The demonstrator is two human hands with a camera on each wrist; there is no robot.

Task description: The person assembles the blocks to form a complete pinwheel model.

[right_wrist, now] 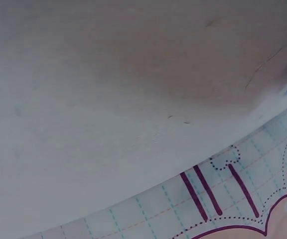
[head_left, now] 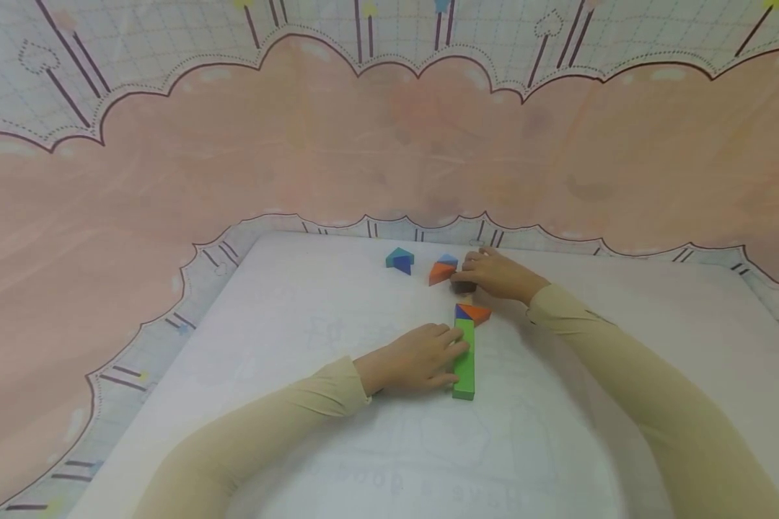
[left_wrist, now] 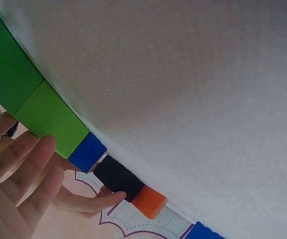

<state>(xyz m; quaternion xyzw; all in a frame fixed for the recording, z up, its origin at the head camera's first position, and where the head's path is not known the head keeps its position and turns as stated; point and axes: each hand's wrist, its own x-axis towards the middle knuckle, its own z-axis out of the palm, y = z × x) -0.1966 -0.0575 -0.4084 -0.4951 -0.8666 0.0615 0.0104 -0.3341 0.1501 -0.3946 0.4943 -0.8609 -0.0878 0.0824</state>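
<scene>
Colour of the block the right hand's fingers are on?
Black or close to it. The block at the right hand shows best in the left wrist view.

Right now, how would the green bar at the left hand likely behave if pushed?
The green bar is probably stiff, since its edges look straight. It seems likelier to slide than roll, given its flat faces. It may separate at the seam between its two green shades.
</scene>
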